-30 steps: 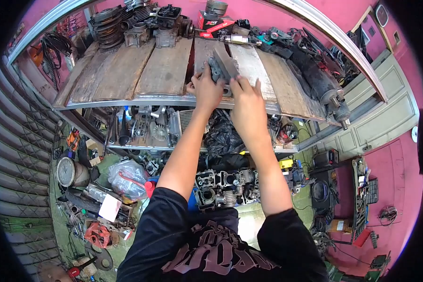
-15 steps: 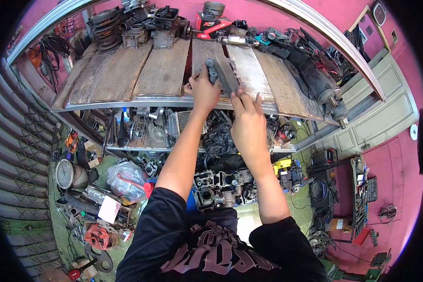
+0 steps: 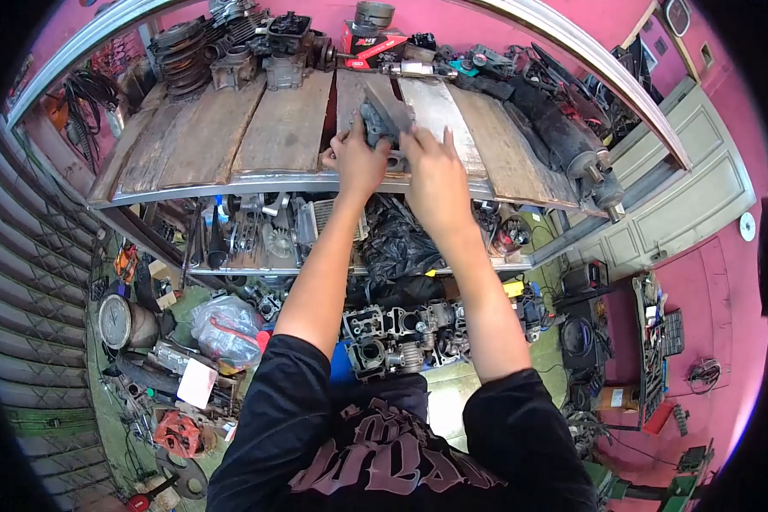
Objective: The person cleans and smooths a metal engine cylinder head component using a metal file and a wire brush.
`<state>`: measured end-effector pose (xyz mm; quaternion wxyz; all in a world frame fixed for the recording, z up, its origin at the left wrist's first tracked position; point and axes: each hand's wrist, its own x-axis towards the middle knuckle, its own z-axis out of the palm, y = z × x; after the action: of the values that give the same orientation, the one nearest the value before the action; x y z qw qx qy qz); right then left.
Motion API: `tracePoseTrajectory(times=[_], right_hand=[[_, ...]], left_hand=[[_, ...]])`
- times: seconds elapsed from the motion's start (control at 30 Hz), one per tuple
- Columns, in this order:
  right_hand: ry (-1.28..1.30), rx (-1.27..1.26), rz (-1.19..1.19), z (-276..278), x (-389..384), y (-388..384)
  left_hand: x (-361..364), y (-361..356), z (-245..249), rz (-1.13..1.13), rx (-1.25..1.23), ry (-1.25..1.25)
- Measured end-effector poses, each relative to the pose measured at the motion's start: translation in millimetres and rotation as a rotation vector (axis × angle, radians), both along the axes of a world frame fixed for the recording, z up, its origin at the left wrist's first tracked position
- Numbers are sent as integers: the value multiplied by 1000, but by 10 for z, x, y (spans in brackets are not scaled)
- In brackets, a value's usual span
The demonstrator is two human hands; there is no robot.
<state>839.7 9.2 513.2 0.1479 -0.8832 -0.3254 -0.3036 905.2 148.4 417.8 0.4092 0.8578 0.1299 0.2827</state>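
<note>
My left hand (image 3: pixel 363 166) is wrapped round a grey metal engine part (image 3: pixel 375 128) with a broad flat face, held tilted over the front edge of the plank shelf. Against the right side of that part, my right hand (image 3: pixel 435 171) has its fingers bent, with one finger sticking up. Its fingertips are slightly blurred, and I cannot tell what is pinched between them. Below the forearms, several engine blocks (image 3: pixel 405 341) are grouped near the floor.
Wooden planks (image 3: pixel 282 136) form the shelf top. Cylinder parts (image 3: pixel 183 64) and a red box (image 3: pixel 375 49) stand at its back, exhaust mufflers (image 3: pixel 563 136) at its right end. A black plastic bag (image 3: pixel 401 239) sits underneath. A clear plastic bag (image 3: pixel 226 331) lies on the floor.
The metal part has tilted further over to the left in my left hand. My right hand has moved up along its side. The whole view has shifted slightly.
</note>
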Motion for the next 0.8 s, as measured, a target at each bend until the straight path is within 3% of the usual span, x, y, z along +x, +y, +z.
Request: tracePoseTrajectory(times=[0.17, 0.5, 0.7, 0.8], right_hand=[[-53, 50, -19, -192, -383, -176], [163, 61, -105, 133, 377, 245], [-75, 88, -62, -188, -130, 23], [-29, 67, -91, -164, -309, -25]], left_hand=[[11, 5, -25, -13, -12, 9], [58, 7, -78, -20, -63, -43], [11, -12, -27, -14, -45, -6], [6, -3, -21, -15, -43, -8]])
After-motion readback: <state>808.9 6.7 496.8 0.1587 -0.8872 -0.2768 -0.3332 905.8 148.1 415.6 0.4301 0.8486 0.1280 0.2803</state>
